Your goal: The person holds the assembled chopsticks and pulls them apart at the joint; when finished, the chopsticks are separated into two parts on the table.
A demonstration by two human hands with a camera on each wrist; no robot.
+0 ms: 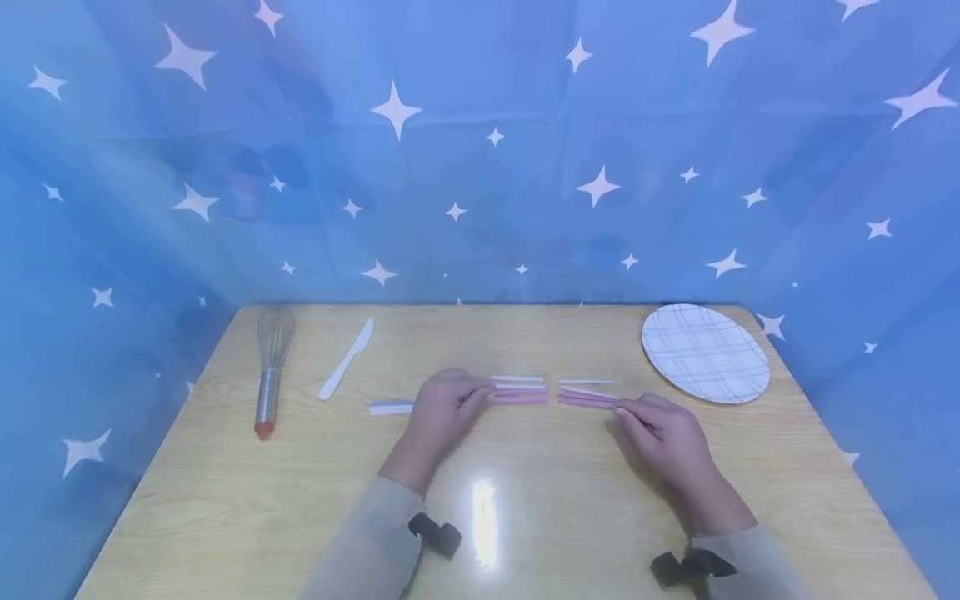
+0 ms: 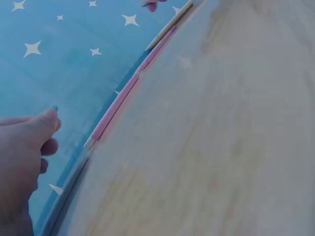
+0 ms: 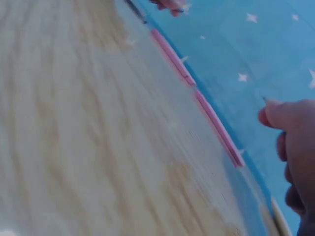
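Pressing thumb to finger with left hand (image 1: 444,410) and right hand (image 1: 669,435), hovered near two groups of pink sticks (image 1: 525,399) on the wooden table (image 1: 570,508) — couldn't tell if clamped on anything.

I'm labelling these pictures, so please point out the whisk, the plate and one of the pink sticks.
Whisk (image 1: 268,385), head view: on its metal handle.
Plate (image 1: 707,353), head view: middle of its line-patterned face.
Pink stick (image 2: 115,106), left wrist view: its side, about halfway along.
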